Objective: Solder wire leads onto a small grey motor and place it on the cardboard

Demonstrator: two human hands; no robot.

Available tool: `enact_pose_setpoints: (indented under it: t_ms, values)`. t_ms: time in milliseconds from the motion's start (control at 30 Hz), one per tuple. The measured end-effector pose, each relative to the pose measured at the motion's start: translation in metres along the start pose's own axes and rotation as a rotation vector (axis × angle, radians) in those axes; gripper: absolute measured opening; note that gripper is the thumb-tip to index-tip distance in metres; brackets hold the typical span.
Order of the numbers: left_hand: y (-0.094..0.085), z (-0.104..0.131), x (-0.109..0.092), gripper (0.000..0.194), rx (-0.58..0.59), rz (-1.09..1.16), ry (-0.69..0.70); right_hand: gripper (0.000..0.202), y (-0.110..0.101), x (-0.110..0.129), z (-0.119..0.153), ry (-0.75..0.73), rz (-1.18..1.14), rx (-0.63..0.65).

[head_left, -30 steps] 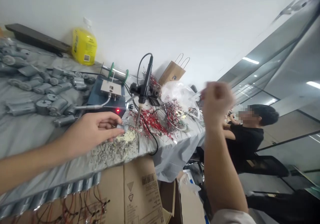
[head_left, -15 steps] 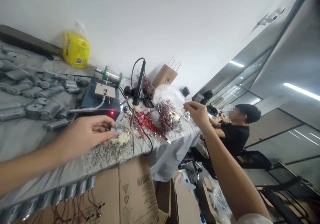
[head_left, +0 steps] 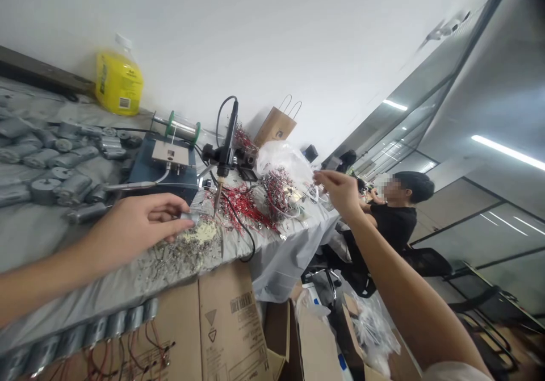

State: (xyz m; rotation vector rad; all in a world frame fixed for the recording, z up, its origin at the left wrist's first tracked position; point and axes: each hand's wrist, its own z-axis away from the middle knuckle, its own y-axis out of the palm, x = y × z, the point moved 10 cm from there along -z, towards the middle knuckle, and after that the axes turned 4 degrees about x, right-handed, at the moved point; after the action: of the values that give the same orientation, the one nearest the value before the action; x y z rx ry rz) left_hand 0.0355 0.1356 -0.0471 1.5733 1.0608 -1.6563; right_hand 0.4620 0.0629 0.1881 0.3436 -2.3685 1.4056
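Note:
My left hand (head_left: 140, 225) is closed around a small silver motor (head_left: 190, 217), most of it hidden by the fingers. It is held just above a heap of solder scraps (head_left: 179, 256) at the table's front edge. A soldering iron (head_left: 221, 171) hangs tip down in a stand, right of that motor. Red wires (head_left: 242, 208) lie in a tangled pile beyond the tip. Off to the right, my right hand (head_left: 340, 193) is raised beyond the pile with thumb and fingers pinched on a thin wire, hardly visible.
A blue soldering unit (head_left: 140, 162) with a solder spool (head_left: 183, 128) stands behind my left hand. Many motors (head_left: 76, 156) lie at left, near a yellow bottle (head_left: 119, 83). Wired motors (head_left: 114, 324) line the front edge above a carton (head_left: 230, 318). A person (head_left: 395, 216) sits at right.
The view has shifted slightly, so the table things appear further left. My left hand still holds the motor by the iron; my right hand stays raised with its fingers pinched.

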Motion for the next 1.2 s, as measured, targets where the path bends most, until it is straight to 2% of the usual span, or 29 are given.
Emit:
enact_pose_setpoints:
  t_ms: [167,367,500,667,1000,1200]
  values:
    - [-0.001,0.001,-0.002,0.061,-0.015,0.004,-0.016,0.032,0.003,0.0,-0.004,0.008,-0.059,-0.006]
    - [-0.001,0.0,0.003,0.06,-0.007,-0.002,0.0,0.027,0.037,-0.008,0.0,0.072,-0.095,0.211]
    - [0.0,0.002,0.0,0.058,0.02,-0.009,0.011,0.026,0.05,-0.01,0.001,0.085,-0.126,0.241]
    - [-0.001,0.002,-0.002,0.061,-0.002,0.005,-0.015,0.028,0.042,-0.007,-0.007,0.075,-0.173,0.156]
    - [0.001,0.001,-0.01,0.061,-0.013,0.003,-0.009,0.031,0.013,0.015,-0.012,0.026,-0.23,0.037]
    - [0.001,0.001,-0.012,0.057,-0.004,0.014,0.008,0.033,0.017,0.009,-0.013,0.025,-0.254,0.041]
